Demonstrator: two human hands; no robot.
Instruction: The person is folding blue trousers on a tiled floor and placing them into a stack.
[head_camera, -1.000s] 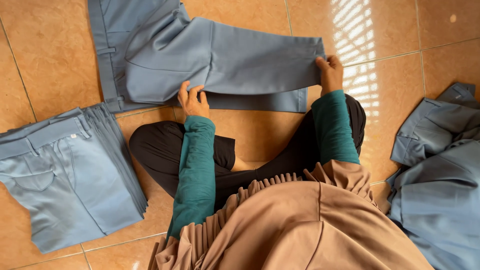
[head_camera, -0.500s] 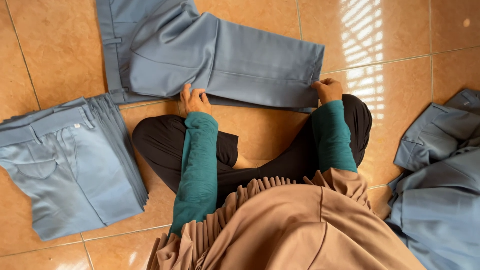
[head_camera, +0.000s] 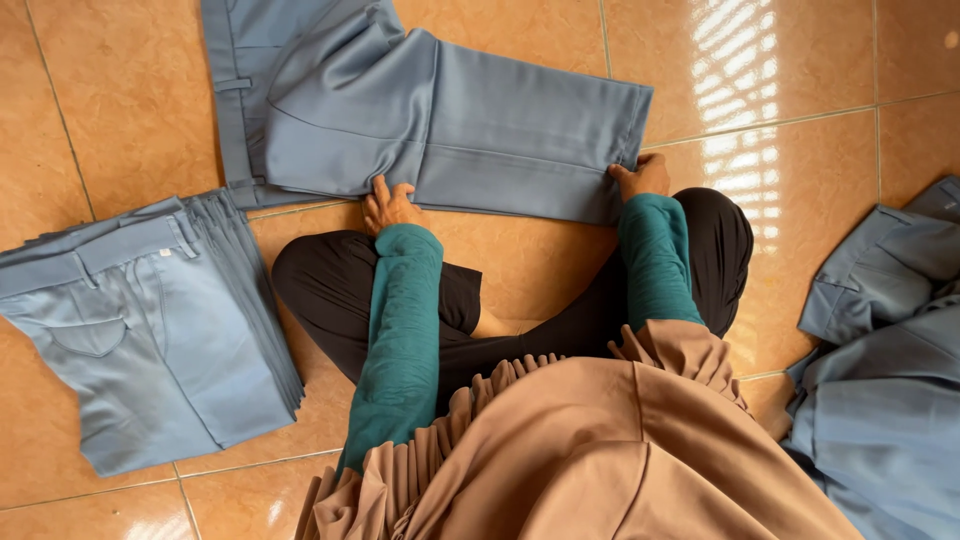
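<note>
Right now the left hand (head_camera: 388, 205) is pressing flat, fingers spread, on the near edge of the grey-blue trousers (head_camera: 440, 120) that are lying across the orange tiled floor (head_camera: 520, 250) in front of the seated person. Meanwhile the right hand (head_camera: 642, 176) is pinching the hem end of the trouser leg. A stack of folded trousers (head_camera: 140, 320) is resting to the left, and a loose heap of the same garments (head_camera: 885, 370) is lying to the right.
</note>
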